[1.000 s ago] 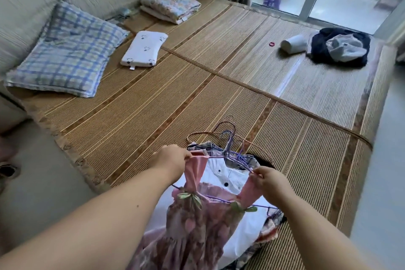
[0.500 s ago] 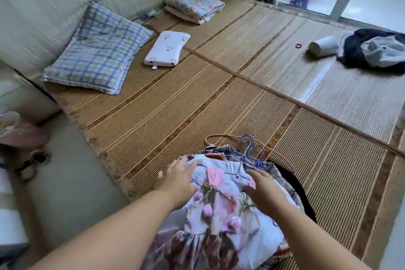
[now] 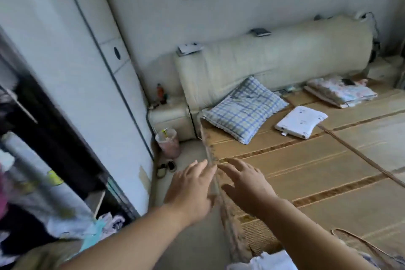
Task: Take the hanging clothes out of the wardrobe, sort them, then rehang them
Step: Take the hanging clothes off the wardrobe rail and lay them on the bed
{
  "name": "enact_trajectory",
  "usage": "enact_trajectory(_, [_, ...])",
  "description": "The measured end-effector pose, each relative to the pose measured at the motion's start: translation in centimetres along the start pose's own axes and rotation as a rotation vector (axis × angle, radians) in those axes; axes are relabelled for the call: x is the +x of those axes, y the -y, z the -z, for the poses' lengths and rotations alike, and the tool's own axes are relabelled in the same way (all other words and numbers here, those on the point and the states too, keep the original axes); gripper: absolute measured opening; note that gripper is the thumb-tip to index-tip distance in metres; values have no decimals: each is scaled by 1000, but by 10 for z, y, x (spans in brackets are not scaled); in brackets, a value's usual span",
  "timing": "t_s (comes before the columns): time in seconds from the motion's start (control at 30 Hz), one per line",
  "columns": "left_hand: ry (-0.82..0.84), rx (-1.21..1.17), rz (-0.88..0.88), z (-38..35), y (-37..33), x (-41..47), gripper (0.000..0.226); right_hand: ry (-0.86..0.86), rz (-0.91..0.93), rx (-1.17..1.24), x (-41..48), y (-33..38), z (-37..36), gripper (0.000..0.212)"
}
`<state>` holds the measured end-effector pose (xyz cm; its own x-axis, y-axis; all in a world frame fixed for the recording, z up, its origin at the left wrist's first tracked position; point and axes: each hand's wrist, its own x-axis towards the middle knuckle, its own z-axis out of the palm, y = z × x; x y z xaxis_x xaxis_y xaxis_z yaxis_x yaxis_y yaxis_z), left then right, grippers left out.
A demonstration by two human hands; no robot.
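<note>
My left hand (image 3: 190, 190) and my right hand (image 3: 245, 184) are both raised over the near left edge of the bed, fingers spread, holding nothing. The pile of clothes on hangers (image 3: 269, 262) lies at the bottom edge of the view on the bamboo mat (image 3: 317, 173), mostly cut off, with a wire hanger (image 3: 359, 242) showing to its right. The open wardrobe (image 3: 43, 160) is at the left, dark inside, with blurred clothes (image 3: 6, 199) still visible in it. Its white sliding door (image 3: 72, 68) stands beside the opening.
A checked pillow (image 3: 245, 109), a small white pillow (image 3: 301, 124) and a folded floral blanket (image 3: 341, 92) lie on the mat. A pink bin (image 3: 168, 142) and slippers (image 3: 165, 167) sit on the floor between wardrobe and bed. A cream headboard (image 3: 274, 61) backs the bed.
My view has swung left from the bed towards the wardrobe. Both hands have let go of the floral dress on the pile and lifted off it, now empty.
</note>
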<state>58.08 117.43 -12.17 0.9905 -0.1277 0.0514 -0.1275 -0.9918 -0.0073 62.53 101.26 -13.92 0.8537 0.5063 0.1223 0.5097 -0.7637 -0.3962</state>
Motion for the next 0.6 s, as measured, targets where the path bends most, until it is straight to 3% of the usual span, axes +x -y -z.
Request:
enact_trajectory(0.27, [-321,116,332,129,154,-112,68,-80,433,31,83,218,18,57])
enact_trajectory(0.5, [-655,370,611,244,254,-215,69,-217,807,147,128,411,49,56])
enact_trajectory(0.6, [-720,488,607,282,268,-232,66,-256,862,177,140,448,65,57])
